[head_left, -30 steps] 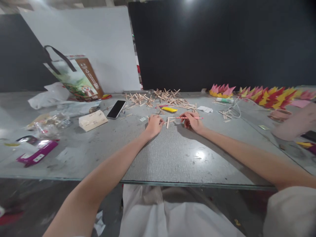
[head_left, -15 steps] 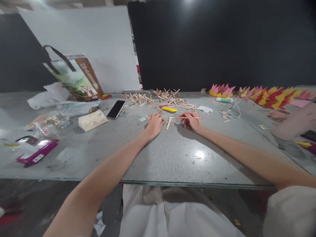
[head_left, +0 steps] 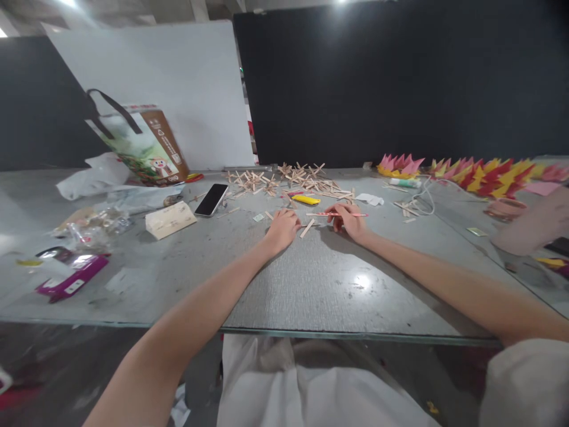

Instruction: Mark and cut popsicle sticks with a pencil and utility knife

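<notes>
My right hand (head_left: 348, 222) is closed around a slim red-and-white patterned pencil (head_left: 358, 214), whose pale tip points left. Opposite it, my left hand (head_left: 283, 229) rests low on the table with curled fingers, pinching the end of a thin wooden stick (head_left: 311, 225) that runs to the right. Another flat wooden stick (head_left: 306, 229) lies slanted across this one, in the gap between both hands. Just beyond the hands is a yellow utility knife (head_left: 306, 200). The undersides of the left fingertips are hidden.
Behind the knife spreads a heap of crossed wooden sticks (head_left: 302, 175). A phone (head_left: 212, 200), a beige folded card (head_left: 170, 220) and a shopping bag (head_left: 151, 148) stand to the left. Pink, red and yellow paper pieces (head_left: 484, 175), a glue stick (head_left: 405, 183) and a white cable (head_left: 429, 198) lie right.
The slanted stick between my hands has shifted slightly right and its upper end has moved away from the pencil tip. Both hands keep their grip; the view has tilted slightly upward.
</notes>
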The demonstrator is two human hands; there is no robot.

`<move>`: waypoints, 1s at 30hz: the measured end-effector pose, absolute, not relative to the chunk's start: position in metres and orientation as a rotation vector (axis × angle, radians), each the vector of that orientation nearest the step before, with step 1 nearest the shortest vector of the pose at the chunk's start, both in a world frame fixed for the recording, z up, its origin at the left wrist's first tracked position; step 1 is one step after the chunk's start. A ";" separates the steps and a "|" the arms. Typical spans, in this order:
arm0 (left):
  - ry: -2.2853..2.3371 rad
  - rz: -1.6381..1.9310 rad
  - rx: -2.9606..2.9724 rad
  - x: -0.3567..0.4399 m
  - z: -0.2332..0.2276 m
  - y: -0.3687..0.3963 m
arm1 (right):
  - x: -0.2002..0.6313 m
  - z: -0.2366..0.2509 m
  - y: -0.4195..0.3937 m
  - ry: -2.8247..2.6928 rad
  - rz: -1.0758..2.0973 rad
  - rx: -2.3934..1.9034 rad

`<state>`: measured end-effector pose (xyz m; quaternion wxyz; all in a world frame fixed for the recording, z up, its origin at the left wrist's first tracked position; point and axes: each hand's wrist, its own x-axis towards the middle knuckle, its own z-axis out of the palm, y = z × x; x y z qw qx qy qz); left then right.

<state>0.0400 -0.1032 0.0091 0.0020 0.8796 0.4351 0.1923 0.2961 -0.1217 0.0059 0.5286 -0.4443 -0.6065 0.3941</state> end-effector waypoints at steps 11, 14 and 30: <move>1.763 0.794 2.599 0.027 0.000 -0.100 | 0.296 0.006 -0.122 -1.446 0.948 -1.059; 1.785 0.872 2.574 0.026 0.003 -0.102 | 0.297 0.005 -0.122 -1.451 0.954 -1.053; 1.654 0.982 2.443 0.035 0.006 -0.101 | 0.295 0.009 -0.125 -1.448 0.946 -1.079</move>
